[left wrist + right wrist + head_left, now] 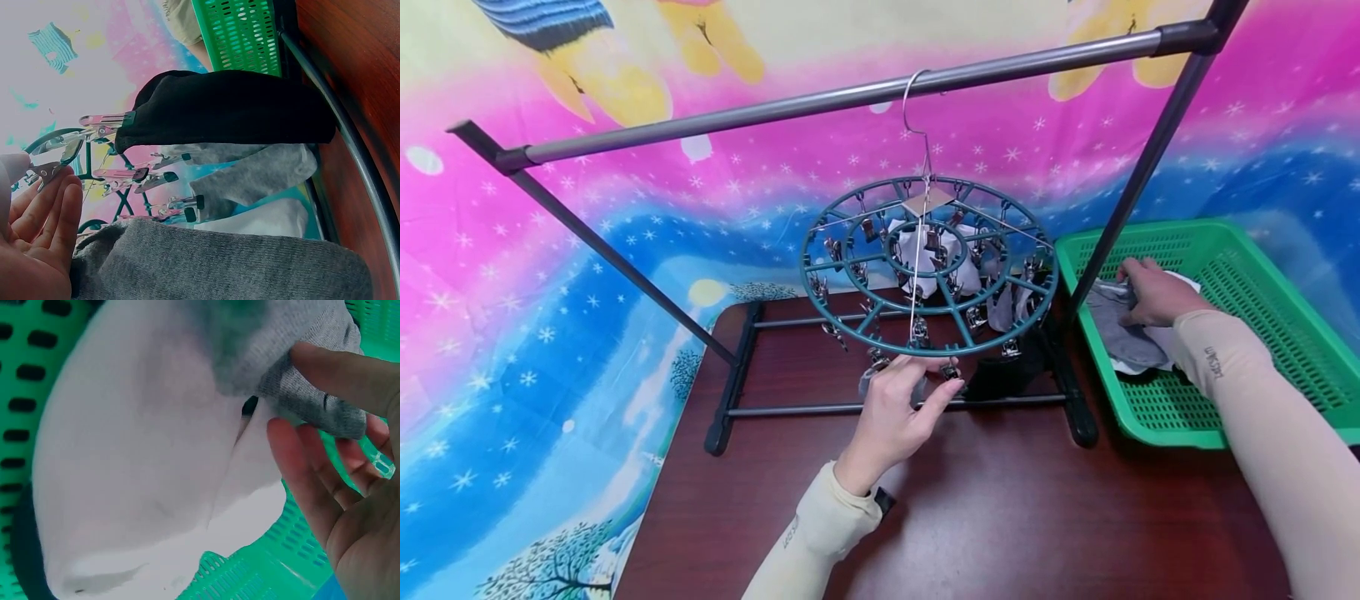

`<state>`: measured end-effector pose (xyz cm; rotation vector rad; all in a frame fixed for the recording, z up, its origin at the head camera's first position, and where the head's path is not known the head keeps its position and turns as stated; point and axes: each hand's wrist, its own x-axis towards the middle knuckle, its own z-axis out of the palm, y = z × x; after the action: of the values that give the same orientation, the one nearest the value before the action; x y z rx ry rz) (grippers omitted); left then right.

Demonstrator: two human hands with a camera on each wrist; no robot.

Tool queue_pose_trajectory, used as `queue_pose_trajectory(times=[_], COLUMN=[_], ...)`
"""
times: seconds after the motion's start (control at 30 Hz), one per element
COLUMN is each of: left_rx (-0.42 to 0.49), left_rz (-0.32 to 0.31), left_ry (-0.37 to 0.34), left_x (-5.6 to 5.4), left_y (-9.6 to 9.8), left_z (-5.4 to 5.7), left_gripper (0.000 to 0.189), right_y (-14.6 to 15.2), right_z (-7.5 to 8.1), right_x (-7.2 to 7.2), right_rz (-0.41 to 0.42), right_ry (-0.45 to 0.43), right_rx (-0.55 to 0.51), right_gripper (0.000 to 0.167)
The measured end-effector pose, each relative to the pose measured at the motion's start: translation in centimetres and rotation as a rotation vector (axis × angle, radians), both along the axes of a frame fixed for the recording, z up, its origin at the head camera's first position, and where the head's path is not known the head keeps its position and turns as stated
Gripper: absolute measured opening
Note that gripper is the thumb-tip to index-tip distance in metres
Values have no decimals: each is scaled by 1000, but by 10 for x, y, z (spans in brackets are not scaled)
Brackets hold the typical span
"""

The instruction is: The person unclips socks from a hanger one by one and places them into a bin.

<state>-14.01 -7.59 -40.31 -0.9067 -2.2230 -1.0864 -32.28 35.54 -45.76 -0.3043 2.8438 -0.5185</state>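
"Grey knitted sock [1122, 340]: where is it?"

"It lies at 9 o'clock inside the green plastic basket with little holes [1165, 436], on top of some white cloth [137, 444]."

"And what is the right hand [1161, 293] doing?"

"Its fingers are spread apart, and the thumb touches the sock."

"What about the left hand [891, 412]?"

"That one pinches a small shiny metal clip [59, 156]. It's at 6 o'clock on the round dark-green plastic hanger [964, 318]."

"So where is the basket from there?"

"At 3 o'clock from the hanger."

"What hangs on the clips?"

"A black cloth sock [231, 109] at 5 o'clock, and more socks, grey and white. One big grey ribbed sock [219, 262] is just beside the left hand."

"What holds it all up?"

"A silver hook [907, 100] at 12 o'clock, over the bar of a dark metal rack [842, 99]."
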Motion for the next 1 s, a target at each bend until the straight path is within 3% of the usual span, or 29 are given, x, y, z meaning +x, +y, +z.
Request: queue_pose_trajectory(times=[0.2, 0.33, 0.43, 0.73, 0.87, 1.0], left_rx=[0, -2, -3, -16, -36, -79], left_rz=[-1, -3, -6, -30, -45, -21], left_ry=[-5, -14, -25, -12, -10, 4], left_x=[0, 0, 1, 3, 7, 13], left_y=[0, 0, -1, -1, -2, -6], left_z=[0, 1, 1, 2, 4, 7], left_gripper=[25, 25, 26, 26, 31, 40], right_y=[-3, -2, -2, -3, -3, -3], right_z=[3, 0, -1, 3, 7, 16], right_x=[0, -4, -5, 1, 2, 2], right_rz=[10, 69, 115, 184, 175, 177], right_ry=[11, 18, -26, -108, -140, -145], right_rx=[0, -2, -4, 2, 43, 53], right_gripper=[59, 43, 36, 53, 55, 49])
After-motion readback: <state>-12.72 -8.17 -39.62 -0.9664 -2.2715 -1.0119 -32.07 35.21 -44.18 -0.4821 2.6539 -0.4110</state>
